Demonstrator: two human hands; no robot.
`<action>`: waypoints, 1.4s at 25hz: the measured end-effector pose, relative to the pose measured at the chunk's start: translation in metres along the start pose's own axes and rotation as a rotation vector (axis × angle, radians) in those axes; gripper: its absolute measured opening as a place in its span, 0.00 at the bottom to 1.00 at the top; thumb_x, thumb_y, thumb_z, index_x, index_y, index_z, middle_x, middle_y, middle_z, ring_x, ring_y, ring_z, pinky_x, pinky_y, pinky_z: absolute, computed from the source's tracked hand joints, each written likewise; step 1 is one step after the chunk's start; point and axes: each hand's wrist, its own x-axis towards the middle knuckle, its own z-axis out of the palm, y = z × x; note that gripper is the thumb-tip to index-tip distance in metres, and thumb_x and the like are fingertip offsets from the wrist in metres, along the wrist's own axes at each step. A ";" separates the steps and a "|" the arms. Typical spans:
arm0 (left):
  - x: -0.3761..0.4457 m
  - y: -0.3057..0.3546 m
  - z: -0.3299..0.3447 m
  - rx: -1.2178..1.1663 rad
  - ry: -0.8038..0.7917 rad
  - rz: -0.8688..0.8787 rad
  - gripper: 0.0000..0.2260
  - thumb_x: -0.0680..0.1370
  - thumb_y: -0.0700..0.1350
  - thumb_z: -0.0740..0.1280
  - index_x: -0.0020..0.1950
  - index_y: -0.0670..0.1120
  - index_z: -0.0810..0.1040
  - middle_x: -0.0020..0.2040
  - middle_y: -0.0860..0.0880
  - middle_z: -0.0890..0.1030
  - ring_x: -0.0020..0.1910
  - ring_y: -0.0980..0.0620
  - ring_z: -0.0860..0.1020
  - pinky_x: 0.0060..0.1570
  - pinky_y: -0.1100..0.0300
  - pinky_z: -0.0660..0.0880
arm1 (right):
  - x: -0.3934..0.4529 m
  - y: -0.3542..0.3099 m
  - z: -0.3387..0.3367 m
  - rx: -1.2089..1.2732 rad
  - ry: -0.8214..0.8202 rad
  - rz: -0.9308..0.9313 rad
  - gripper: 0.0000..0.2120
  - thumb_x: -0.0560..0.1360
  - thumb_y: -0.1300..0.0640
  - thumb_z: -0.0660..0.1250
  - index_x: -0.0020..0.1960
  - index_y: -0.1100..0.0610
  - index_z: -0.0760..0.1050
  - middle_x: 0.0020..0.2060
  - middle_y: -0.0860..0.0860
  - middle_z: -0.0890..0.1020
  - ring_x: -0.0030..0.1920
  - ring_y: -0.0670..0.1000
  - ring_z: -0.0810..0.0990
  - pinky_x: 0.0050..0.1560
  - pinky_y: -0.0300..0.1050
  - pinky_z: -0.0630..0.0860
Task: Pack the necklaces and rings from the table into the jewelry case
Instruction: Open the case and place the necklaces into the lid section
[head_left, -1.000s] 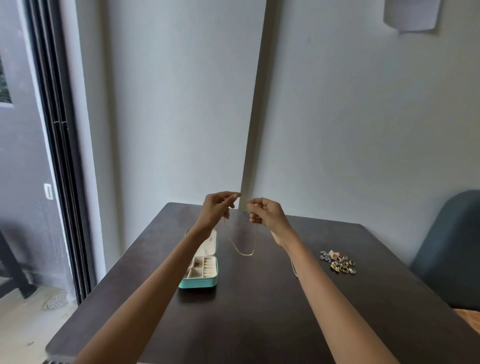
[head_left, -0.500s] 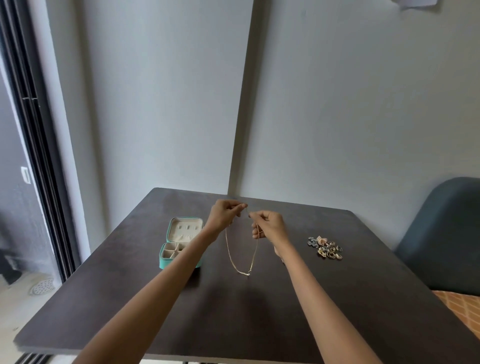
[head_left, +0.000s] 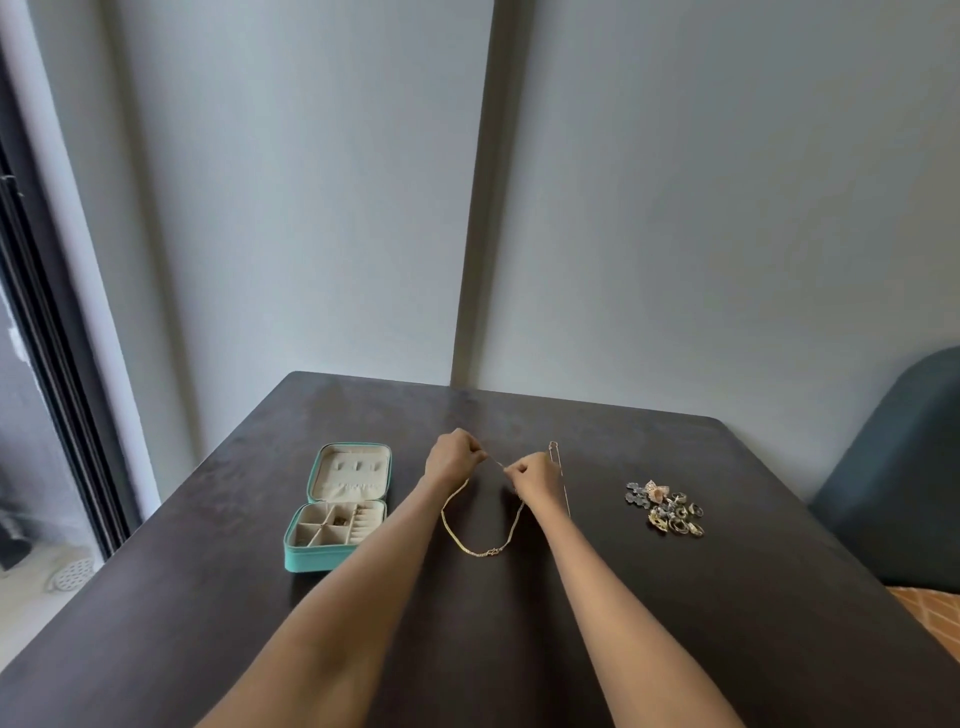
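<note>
At the left of the frame's middle band we see the jewelry case (head_left: 337, 506) lying open on the table (head_left: 727, 597), lid back, its small compartments showing; one seems to hold something, too small to tell what. Just right of it, our left hand (head_left: 453, 461) has its fingers curled, pinching one end of a gold necklace (head_left: 480, 548). Our right hand (head_left: 535, 480), close beside it at the centre of the frame, pinches the chain's other end the same way. The loop hangs between our forearms, and its lowest part appears to rest on the table.

The risks, as we judge them: the chain is thin, so it could slip from either pinch and fall in a tangle. Dragging the loop leftward toward the case could catch it on the case's rim.

A second thin chain (head_left: 561, 478) lies just behind our right hand; we could snag it when moving. Farther right, the pile of rings (head_left: 667, 512) sits well apart and scatters easily if brushed.
</note>
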 end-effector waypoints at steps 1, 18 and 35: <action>0.005 -0.003 0.004 0.039 -0.008 0.000 0.09 0.77 0.44 0.67 0.54 0.43 0.83 0.54 0.44 0.83 0.56 0.44 0.78 0.55 0.53 0.74 | 0.004 0.003 0.003 -0.031 -0.006 0.000 0.16 0.73 0.57 0.66 0.27 0.55 0.76 0.33 0.58 0.79 0.43 0.60 0.80 0.39 0.44 0.71; -0.009 -0.012 0.005 0.435 -0.042 0.201 0.13 0.78 0.45 0.58 0.58 0.53 0.80 0.69 0.47 0.67 0.69 0.46 0.65 0.67 0.50 0.60 | -0.081 0.023 0.011 -0.129 0.094 -0.511 0.18 0.67 0.65 0.57 0.35 0.51 0.84 0.37 0.49 0.77 0.45 0.52 0.73 0.48 0.46 0.72; 0.078 0.013 0.017 0.451 -0.229 0.068 0.21 0.76 0.39 0.54 0.65 0.54 0.74 0.63 0.43 0.70 0.67 0.42 0.66 0.66 0.47 0.67 | -0.062 0.036 0.008 -0.045 0.194 -0.435 0.17 0.66 0.67 0.59 0.29 0.52 0.82 0.32 0.48 0.77 0.41 0.50 0.72 0.38 0.43 0.72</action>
